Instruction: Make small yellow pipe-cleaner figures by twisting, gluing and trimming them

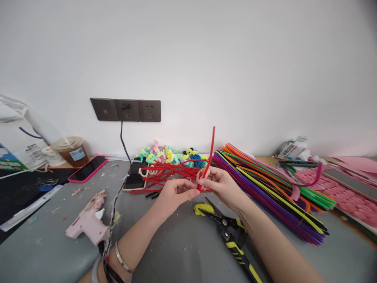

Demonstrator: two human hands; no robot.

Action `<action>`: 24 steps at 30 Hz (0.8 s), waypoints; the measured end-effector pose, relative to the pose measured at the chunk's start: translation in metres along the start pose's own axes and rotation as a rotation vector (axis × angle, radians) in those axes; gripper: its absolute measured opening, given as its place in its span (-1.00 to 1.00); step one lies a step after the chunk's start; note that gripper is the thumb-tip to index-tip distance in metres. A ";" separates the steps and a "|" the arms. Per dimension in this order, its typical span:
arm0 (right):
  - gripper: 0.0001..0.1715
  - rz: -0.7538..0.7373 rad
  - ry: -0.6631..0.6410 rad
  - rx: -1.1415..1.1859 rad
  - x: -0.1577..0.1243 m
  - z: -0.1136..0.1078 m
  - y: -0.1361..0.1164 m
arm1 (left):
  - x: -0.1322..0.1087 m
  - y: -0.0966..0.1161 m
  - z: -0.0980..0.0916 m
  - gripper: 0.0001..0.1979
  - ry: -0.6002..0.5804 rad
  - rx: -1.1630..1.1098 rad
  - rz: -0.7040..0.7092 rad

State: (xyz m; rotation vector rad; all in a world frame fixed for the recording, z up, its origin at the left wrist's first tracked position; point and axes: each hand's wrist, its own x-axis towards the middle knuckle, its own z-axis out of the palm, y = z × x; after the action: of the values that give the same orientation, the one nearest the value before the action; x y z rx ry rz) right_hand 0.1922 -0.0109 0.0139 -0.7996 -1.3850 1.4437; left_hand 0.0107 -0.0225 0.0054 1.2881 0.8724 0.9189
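Observation:
Between my two hands is a red pipe cleaner (212, 143), its free end pointing up and its lower part bent near my fingertips. My right hand (217, 181) pinches it between thumb and fingers. From the other side, my left hand (180, 192) closes its thumb and fingertips on the lower end. Behind my hands lies a loose pile of red pipe cleaners (169, 173). Below my right wrist, black and yellow cutters (228, 228) rest on the grey mat, their blades beside a small yellow fuzzy piece (203, 209).
A pink glue gun (90, 220) lies at left, its cord running to a wall socket (125, 110). Bundled coloured pipe cleaners (273, 188) spread at right. Small fuzzy figures (169, 154), a phone (137, 175), a pink-cased phone (88, 169) and a drink cup (72, 151) stand or lie behind.

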 end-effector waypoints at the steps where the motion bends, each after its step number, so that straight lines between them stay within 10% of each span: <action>1: -0.76 -0.007 0.026 -0.018 0.001 0.001 0.000 | 0.000 0.000 0.000 -0.76 0.038 0.015 0.018; 10: -0.75 -0.065 0.080 -0.123 0.001 0.005 0.001 | -0.002 -0.007 0.000 -0.83 0.211 0.289 0.177; 24: -0.68 0.056 0.015 -0.231 -0.001 -0.006 -0.014 | -0.002 -0.009 -0.005 -0.85 0.178 0.580 0.319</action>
State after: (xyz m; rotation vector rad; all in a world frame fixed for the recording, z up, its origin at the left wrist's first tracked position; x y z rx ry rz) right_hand 0.2006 -0.0105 0.0267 -1.0012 -1.5473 1.3318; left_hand 0.0062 -0.0229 -0.0044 1.9056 1.1444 1.0834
